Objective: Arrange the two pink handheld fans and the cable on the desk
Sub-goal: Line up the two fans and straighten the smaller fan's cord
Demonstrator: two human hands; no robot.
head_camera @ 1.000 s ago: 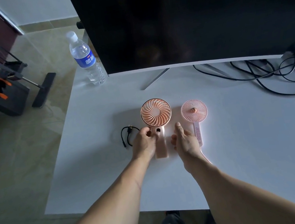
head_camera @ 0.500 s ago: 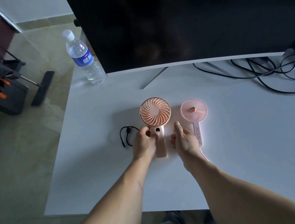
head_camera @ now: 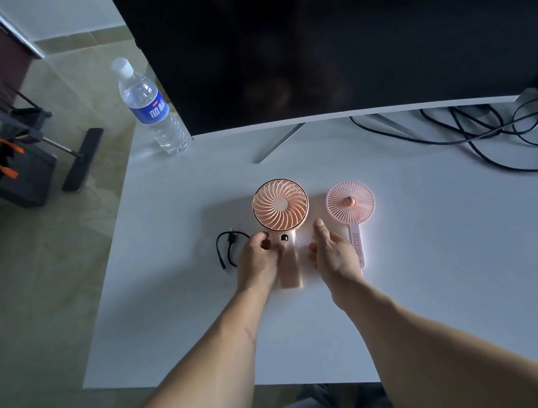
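Currently, head view: larger pink fan (head_camera: 280,205) flat on the white desk (head_camera: 440,249), my left hand (head_camera: 259,260) curled against its handle. Right hand (head_camera: 333,252) loosely spread between it and the slimmer pink fan (head_camera: 350,201). Black cable (head_camera: 227,249) coiled just left of my left hand.

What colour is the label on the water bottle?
Blue, with white characters; the bottle label shows in the head view, the only one.
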